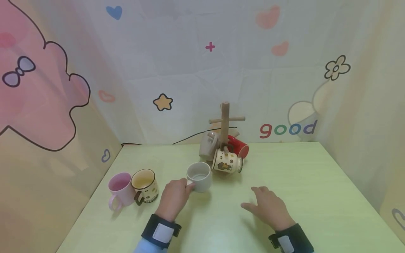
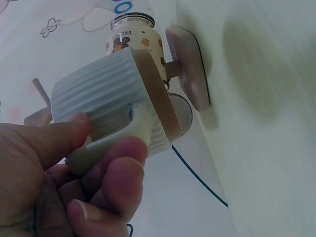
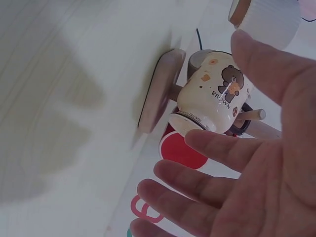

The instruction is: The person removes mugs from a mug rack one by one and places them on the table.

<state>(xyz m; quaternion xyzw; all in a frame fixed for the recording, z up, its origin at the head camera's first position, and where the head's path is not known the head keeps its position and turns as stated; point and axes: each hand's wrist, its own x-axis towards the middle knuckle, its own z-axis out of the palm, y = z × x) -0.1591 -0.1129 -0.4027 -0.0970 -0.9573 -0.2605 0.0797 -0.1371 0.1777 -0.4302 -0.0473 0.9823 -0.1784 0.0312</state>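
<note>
My left hand pinches the handle of a white ribbed mug, which hangs upright over the table in front of a wooden mug tree. In the left wrist view thumb and fingers curl round the handle, and the mug's brown unglazed underside shows. My right hand hovers to the right of the mug with fingers spread, holding nothing. On the mug tree's lower pegs hang a cream bear mug, a red mug and a grey-white mug.
A pink mug and a cream mug with a dark handle stand upright on the table at the left. The tree's upper pegs bear no mug. A printed cloth rises behind, with a dark cable along its foot.
</note>
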